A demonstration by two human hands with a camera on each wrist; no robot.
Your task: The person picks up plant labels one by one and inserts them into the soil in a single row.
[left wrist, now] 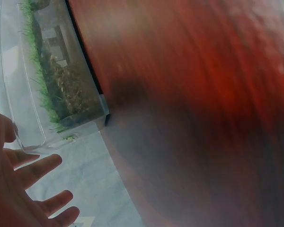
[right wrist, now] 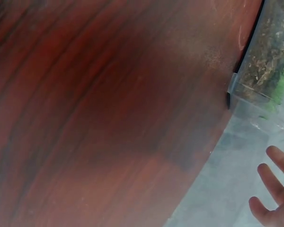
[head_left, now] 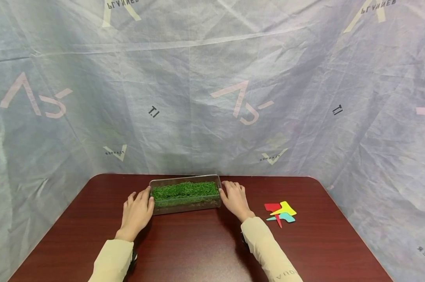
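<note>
A clear plastic box (head_left: 186, 212) sits near the back of the table, with green moss or artificial grass (head_left: 184, 190) above brown, soil-like material. At its left end is my left hand (head_left: 136, 213), thumb and index finger right at the box's corner. The left wrist view shows the other fingers (left wrist: 40, 172) of that hand spread apart past the box's end. My right hand (head_left: 235, 199) is at the opposite end, its thumb close against the box wall. Extended, separated fingers (right wrist: 273, 182) show in the right wrist view, just beyond the box's end.
Right of my right hand, three T-shaped plant labels overlap on the dark red table (head_left: 191, 246): one red (head_left: 271, 206), one yellow (head_left: 286, 208) and one light blue (head_left: 287, 217). A grey printed cloth (head_left: 184, 98) hangs behind the table and along both sides.
</note>
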